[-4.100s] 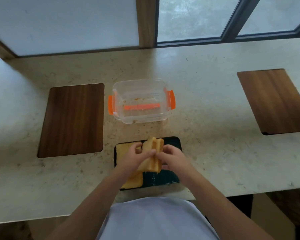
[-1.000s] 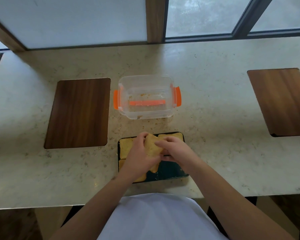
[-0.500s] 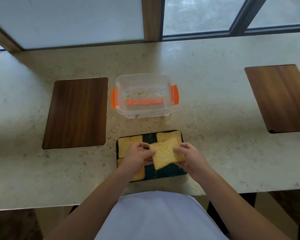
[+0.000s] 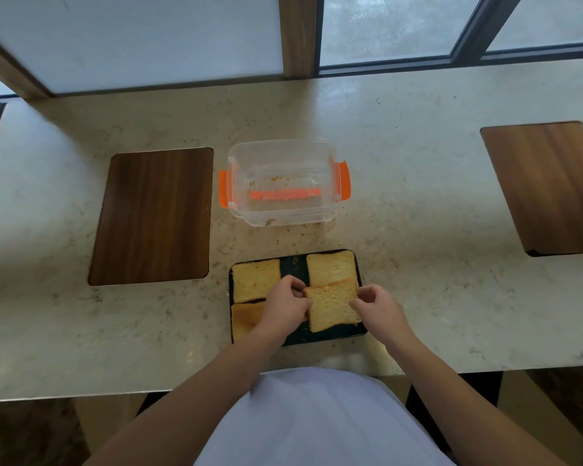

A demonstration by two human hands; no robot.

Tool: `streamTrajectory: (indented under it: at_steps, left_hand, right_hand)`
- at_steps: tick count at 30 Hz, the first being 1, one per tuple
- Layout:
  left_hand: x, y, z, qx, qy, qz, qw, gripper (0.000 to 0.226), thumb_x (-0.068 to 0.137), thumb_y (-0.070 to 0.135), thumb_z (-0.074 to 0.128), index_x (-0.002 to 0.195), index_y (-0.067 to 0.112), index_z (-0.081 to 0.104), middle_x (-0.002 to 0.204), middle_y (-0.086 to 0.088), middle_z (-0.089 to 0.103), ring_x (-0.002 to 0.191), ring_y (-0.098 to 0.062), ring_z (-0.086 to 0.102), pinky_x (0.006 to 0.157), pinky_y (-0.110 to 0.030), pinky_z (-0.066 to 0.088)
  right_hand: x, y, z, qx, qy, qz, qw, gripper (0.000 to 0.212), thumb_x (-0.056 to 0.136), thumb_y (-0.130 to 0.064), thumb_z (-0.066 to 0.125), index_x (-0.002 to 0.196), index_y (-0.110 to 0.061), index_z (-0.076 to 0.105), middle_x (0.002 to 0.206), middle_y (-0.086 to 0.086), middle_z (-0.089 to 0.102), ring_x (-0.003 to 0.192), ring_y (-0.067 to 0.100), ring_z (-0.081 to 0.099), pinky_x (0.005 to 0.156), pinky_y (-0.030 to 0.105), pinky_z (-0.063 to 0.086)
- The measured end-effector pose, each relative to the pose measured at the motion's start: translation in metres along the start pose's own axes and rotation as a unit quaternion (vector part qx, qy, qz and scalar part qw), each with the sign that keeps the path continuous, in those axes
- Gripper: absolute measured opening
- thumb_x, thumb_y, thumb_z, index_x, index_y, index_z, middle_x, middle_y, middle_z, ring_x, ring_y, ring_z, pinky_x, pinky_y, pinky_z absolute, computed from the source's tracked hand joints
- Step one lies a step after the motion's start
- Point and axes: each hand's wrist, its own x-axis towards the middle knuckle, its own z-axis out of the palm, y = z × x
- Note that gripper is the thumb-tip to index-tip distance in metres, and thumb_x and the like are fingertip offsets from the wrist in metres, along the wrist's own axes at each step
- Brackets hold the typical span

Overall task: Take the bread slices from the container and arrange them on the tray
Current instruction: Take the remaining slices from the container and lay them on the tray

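The worktop (image 4: pixel 418 203) is pale speckled stone and runs the full width under a window (image 4: pixel 384 25) at its far edge. Two dark wood boards sit flush in it: the left board (image 4: pixel 152 215) toward the left end, the right board (image 4: pixel 549 186) toward the right end, well apart from each other.

Between the boards, about mid-depth on the worktop, stands the container (image 4: pixel 283 183), clear plastic with orange clips at both short ends and an orange strip showing through its bottom. It holds only a few crumbs; no slice is inside.

Nearer the front edge of the worktop, just in front of the container, lies the black tray (image 4: pixel 298 267). Four slices are on or over it. The far-left slice (image 4: pixel 255 279) lies flat in the far-left corner. The far-right slice (image 4: pixel 330 267) lies flat in the far-right corner. The near-left slice (image 4: pixel 246 319) lies in the near-left corner, partly hidden by the left wrist.

The held slice (image 4: pixel 334 307) sits over the near-right part of the tray, its far edge overlapping the near edge of the far-right slice. Whether it rests fully flat cannot be told.

The left hand (image 4: pixel 285 306) pinches the held slice at its left edge, the grip clenched on it. The right hand (image 4: pixel 377 307) pinches its right edge likewise.
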Motion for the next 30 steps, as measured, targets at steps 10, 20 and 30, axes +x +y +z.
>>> streamTrajectory:
  at_steps: [10, 20, 30]
  left_hand:
    - [-0.008, -0.005, 0.013, 0.178, 0.023, 0.104, 0.978, 0.024, 0.092, 0.009, 0.065, 0.106, 0.022, 0.050, 0.083, 0.002, 0.058, 0.071, -0.012, 0.057, 0.057, -0.027, 0.048]
    - [-0.020, 0.005, 0.016, 0.262, 0.011, 0.173, 0.950, 0.013, 0.095, 0.006, 0.057, 0.104, 0.016, 0.056, 0.086, -0.003, 0.065, 0.074, -0.018, 0.060, 0.061, -0.034, 0.052]
    - [-0.019, 0.008, 0.022, 0.370, -0.019, 0.141, 0.918, 0.032, 0.097, 0.027, 0.054, 0.126, 0.012, 0.054, 0.120, -0.007, 0.055, 0.091, -0.022, 0.061, 0.077, -0.039, 0.057]
  right_hand:
    - [-0.002, 0.009, 0.006, -0.067, -0.004, 0.006, 0.998, 0.043, 0.088, -0.027, 0.064, 0.128, -0.019, 0.052, 0.101, -0.001, 0.064, 0.084, 0.012, 0.064, 0.061, 0.028, 0.048]
    - [0.001, 0.008, 0.004, -0.133, -0.009, 0.004, 0.991, 0.044, 0.088, -0.030, 0.061, 0.129, -0.015, 0.052, 0.097, -0.007, 0.059, 0.082, 0.005, 0.057, 0.057, 0.026, 0.040]
    - [-0.001, 0.012, 0.003, -0.140, -0.027, 0.021, 0.990, 0.042, 0.088, -0.033, 0.062, 0.125, -0.016, 0.053, 0.095, -0.008, 0.057, 0.081, 0.006, 0.057, 0.059, 0.029, 0.042]
